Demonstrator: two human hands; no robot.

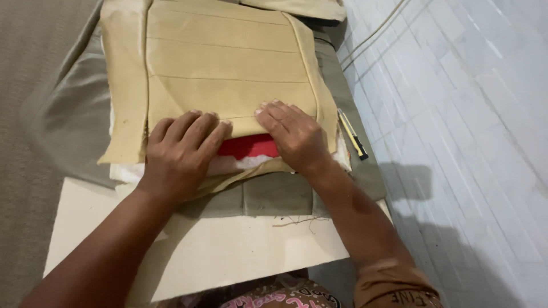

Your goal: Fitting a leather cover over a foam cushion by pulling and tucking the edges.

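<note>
Tan, stitched leatherette seat cover panel (228, 63) lies flat on a grey-green fabric sheet (68, 114), over white foam padding (128, 171), all resting on a pale cardboard sheet (228, 251).

Head view: the panel extends away from the person, its long axis running from the near edge toward the far end, seam lines crossing it. Left hand (180, 151) is flat, fingers extended and pressing on the near edge of the panel, gripping nothing. Right hand (294, 137) is likewise spread flat on the near edge, just beside the left, palm down. Between and beneath both hands a red flat piece (248, 147) shows, touching the foam. Both hands are about equally near it. A yellow-and-black utility knife (353, 134) lies to the right, near the white tiled floor (456, 114), untouched.
</note>
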